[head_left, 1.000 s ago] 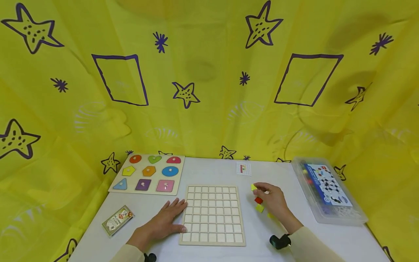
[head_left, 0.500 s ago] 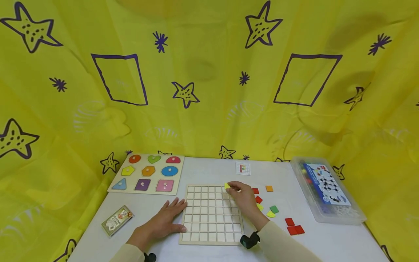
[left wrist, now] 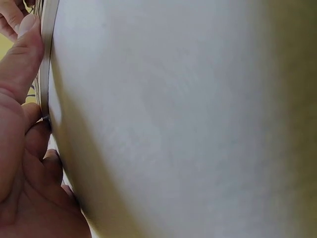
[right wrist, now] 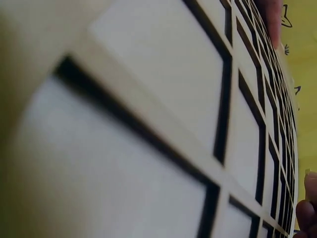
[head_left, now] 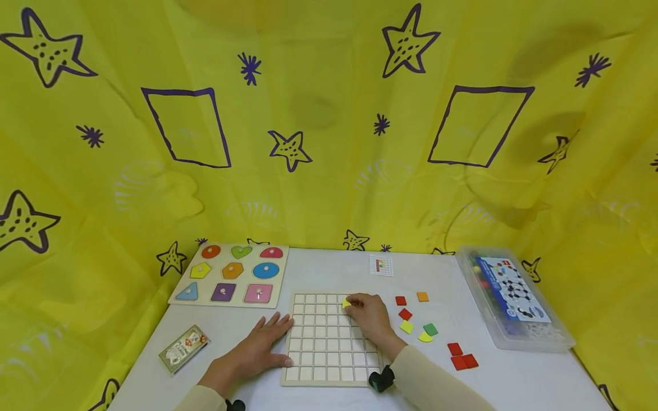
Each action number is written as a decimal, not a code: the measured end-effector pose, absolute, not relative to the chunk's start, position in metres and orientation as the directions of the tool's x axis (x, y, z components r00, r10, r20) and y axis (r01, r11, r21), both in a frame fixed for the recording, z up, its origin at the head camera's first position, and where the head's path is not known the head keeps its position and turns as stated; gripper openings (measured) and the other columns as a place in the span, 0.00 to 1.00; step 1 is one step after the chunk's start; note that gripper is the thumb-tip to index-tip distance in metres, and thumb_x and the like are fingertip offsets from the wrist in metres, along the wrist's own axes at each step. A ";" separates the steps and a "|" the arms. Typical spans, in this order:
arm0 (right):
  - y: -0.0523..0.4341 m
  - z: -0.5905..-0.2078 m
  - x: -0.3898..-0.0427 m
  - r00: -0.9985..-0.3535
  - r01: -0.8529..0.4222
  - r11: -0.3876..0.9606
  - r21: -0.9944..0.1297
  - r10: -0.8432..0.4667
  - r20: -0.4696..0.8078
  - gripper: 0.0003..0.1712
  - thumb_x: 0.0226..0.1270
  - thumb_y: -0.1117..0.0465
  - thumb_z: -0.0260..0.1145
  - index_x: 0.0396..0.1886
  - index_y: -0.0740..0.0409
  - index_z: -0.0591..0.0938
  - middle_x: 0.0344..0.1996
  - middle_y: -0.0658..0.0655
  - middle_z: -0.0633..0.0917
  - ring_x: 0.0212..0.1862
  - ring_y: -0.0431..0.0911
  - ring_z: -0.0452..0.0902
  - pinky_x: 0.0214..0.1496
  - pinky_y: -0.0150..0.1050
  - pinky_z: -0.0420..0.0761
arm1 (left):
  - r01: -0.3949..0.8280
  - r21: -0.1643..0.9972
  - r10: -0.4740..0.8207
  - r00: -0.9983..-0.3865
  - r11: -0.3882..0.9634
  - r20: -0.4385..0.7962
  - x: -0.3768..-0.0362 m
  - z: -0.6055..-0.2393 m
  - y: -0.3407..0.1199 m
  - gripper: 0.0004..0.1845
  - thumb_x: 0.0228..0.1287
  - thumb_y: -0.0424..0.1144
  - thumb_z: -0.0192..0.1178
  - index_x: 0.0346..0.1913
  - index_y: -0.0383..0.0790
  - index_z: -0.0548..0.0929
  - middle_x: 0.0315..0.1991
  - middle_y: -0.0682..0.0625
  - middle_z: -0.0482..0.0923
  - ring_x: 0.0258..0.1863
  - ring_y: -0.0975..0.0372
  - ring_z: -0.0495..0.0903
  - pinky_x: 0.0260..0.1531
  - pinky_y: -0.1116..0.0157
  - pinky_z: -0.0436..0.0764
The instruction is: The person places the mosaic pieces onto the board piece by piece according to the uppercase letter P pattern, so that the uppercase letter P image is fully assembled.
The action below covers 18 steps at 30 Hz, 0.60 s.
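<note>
Head view: right hand (head_left: pixel 369 317) over the far rows of the wooden grid board (head_left: pixel 331 368), pinching a yellow tile (head_left: pixel 346 303) between fingertips, just above or touching a cell near the far edge; whether seated in the cell, impossible to tell. Left hand (head_left: pixel 259 345) laid flat on the white table (head_left: pixel 329 269), fingers straight and relaxed, fingertips against the board's left edge, holding nothing. Every visible cell of the board bare, so judged as the very start of the filling: no tile plainly placed, this yellow one the first. Left beside the board on the right: two red tiles (head_left: pixel 405 314), an orange tile (head_left: pixel 422 296), a yellow-green tile (head_left: pixel 406 326), a green tile (head_left: pixel 430 329), and nearer the front a cluster of red tiles (head_left: pixel 461 359). Small pattern card (head_left: pixel 381 265) lying beyond the board. Elsewhere: shape puzzle (head_left: pixel 231 274) at far left, card pack (head_left: pixel 184 347) at the near left, clear plastic box (head_left: pixel 514 297) at right, yellow star-printed cloth (head_left: pixel 329 114) behind.

Left wrist view: thumb and fingers (left wrist: pixel 22 59) pressed against the thin board edge (left wrist: pixel 47 54), bare table filling the rest.

Right wrist view: close, blurred stretch of grid cells (right wrist: pixel 163 89), all unfilled; tile itself not seen here, only a fingertip (right wrist: pixel 307 213) at the lower right corner.
</note>
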State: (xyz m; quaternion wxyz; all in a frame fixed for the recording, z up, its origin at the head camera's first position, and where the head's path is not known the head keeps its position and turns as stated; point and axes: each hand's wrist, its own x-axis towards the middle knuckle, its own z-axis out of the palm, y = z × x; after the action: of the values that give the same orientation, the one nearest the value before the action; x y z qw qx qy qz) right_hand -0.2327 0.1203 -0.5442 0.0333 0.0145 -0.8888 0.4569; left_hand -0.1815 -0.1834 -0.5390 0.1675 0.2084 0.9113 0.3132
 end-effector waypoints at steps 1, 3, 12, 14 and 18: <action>0.120 -0.545 -0.233 -0.997 -0.061 0.592 -0.803 0.001 0.076 0.11 0.67 0.63 0.75 0.48 0.56 0.92 0.40 0.52 0.90 0.46 0.48 0.76 0.52 0.46 0.77 | 0.279 0.642 0.487 -0.857 0.715 -0.170 -0.182 -0.539 -0.184 0.51 0.60 0.58 0.74 0.81 0.40 0.65 0.84 0.43 0.59 0.85 0.41 0.48 0.82 0.34 0.40; 0.118 -0.546 -0.233 -0.997 -0.065 0.621 -0.781 -0.004 0.079 0.10 0.67 0.62 0.75 0.47 0.55 0.92 0.41 0.51 0.91 0.47 0.48 0.77 0.53 0.48 0.77 | 0.282 0.637 0.488 -0.857 0.717 -0.169 -0.182 -0.541 -0.184 0.51 0.60 0.59 0.73 0.81 0.40 0.65 0.84 0.43 0.59 0.85 0.41 0.48 0.82 0.35 0.40; 0.116 -0.552 -0.237 -0.994 -0.105 0.712 -0.695 -0.049 0.100 0.09 0.65 0.60 0.77 0.44 0.54 0.92 0.34 0.47 0.89 0.42 0.46 0.74 0.47 0.45 0.70 | 0.288 0.625 0.484 -0.859 0.726 -0.167 -0.183 -0.544 -0.185 0.52 0.60 0.61 0.72 0.82 0.41 0.65 0.84 0.43 0.58 0.85 0.41 0.48 0.82 0.35 0.41; 0.117 -0.552 -0.237 -0.993 -0.114 0.719 -0.686 -0.055 0.107 0.09 0.65 0.60 0.78 0.44 0.53 0.92 0.32 0.46 0.87 0.41 0.45 0.73 0.46 0.44 0.69 | 0.276 0.628 0.478 -0.860 0.728 -0.176 -0.183 -0.544 -0.184 0.52 0.61 0.61 0.72 0.82 0.42 0.65 0.84 0.44 0.58 0.85 0.42 0.47 0.82 0.35 0.41; 0.118 -0.552 -0.236 -0.990 -0.129 0.724 -0.677 -0.058 0.126 0.08 0.64 0.61 0.78 0.42 0.52 0.93 0.30 0.44 0.87 0.40 0.44 0.75 0.45 0.44 0.68 | 0.269 0.636 0.478 -0.859 0.723 -0.180 -0.182 -0.543 -0.183 0.51 0.61 0.61 0.72 0.82 0.42 0.64 0.84 0.45 0.58 0.85 0.42 0.47 0.82 0.33 0.41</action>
State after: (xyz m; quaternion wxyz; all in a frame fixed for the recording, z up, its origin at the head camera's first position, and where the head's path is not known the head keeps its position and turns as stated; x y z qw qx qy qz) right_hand -0.2362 0.1178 -0.5519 0.0479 0.0503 -0.9273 0.3678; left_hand -0.1825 -0.1832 -0.5426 0.1684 0.2048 0.9128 0.3107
